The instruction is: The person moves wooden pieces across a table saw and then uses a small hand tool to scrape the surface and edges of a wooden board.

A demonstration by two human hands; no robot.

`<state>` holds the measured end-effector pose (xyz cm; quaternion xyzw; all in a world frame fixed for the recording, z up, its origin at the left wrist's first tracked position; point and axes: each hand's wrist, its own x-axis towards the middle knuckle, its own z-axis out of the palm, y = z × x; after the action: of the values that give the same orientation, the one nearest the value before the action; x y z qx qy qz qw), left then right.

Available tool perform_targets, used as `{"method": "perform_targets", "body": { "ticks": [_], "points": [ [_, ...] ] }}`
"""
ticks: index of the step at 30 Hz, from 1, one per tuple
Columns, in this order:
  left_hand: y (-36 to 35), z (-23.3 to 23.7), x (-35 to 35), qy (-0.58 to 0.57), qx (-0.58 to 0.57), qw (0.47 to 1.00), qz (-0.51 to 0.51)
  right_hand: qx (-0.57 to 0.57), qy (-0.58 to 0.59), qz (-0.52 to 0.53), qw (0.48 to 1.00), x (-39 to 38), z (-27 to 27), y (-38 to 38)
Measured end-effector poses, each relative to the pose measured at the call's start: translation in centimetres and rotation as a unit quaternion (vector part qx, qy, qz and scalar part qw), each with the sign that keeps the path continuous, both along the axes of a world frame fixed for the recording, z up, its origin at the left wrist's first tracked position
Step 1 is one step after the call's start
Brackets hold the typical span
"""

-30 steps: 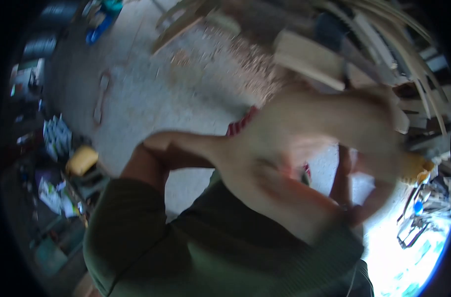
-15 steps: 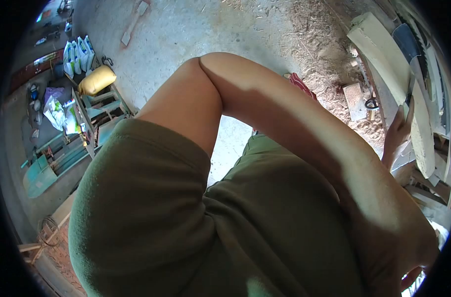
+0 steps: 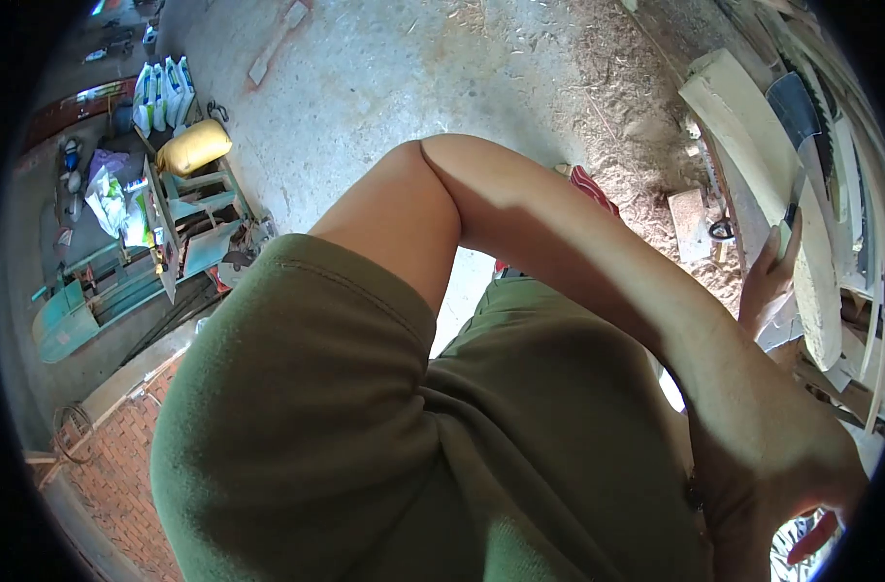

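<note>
My left hand (image 3: 821,504) is at the lower right edge, its bent arm crossing the view. One finger shows, curled below the palm; the rest is cut off or dark, and anything it holds is hidden. Higher up at the right, my right hand (image 3: 770,281) is closed on the dark handle of a knife-like tool (image 3: 792,209). The tool lies against a long pale wooden piece (image 3: 748,126), its narrow blade pointing up the frame. The forearm behind this hand is largely hidden by my left arm.
Boards and a saw-toothed blade (image 3: 831,145) lie beside the wooden piece. Shavings (image 3: 646,145) and a wood block (image 3: 690,225) are on the floor. At the left are a yellow container (image 3: 195,147), white bags (image 3: 163,95) and a pale green wooden frame (image 3: 205,206).
The view has shifted slightly. My right hand and the tool sit a little lower and further left in the frame. More of the left hand's curled finger shows.
</note>
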<state>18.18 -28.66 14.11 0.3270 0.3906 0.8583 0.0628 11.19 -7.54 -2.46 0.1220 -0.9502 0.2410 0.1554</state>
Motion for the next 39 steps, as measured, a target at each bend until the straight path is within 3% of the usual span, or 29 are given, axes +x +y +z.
{"method": "perform_targets", "body": {
  "ticks": [28,31,32,39],
  "points": [
    [0.5,0.7,-1.1,0.118,0.032,0.992,0.043,0.005,-0.003,-0.031,1.000,0.7,0.4,-0.6],
    [0.0,1.2,-1.5,0.144,0.036,0.988,0.053,0.018,0.037,-0.006,0.999,0.4,0.0,-0.2],
    [0.4,1.3,-1.5,0.149,0.045,0.986,0.054,0.033,-0.025,-0.057,0.997,0.7,0.1,0.0],
    [0.8,0.9,-1.4,0.159,0.066,0.983,0.067,-0.016,-0.018,-0.043,0.999,0.9,0.3,-0.8]
  ]
}}
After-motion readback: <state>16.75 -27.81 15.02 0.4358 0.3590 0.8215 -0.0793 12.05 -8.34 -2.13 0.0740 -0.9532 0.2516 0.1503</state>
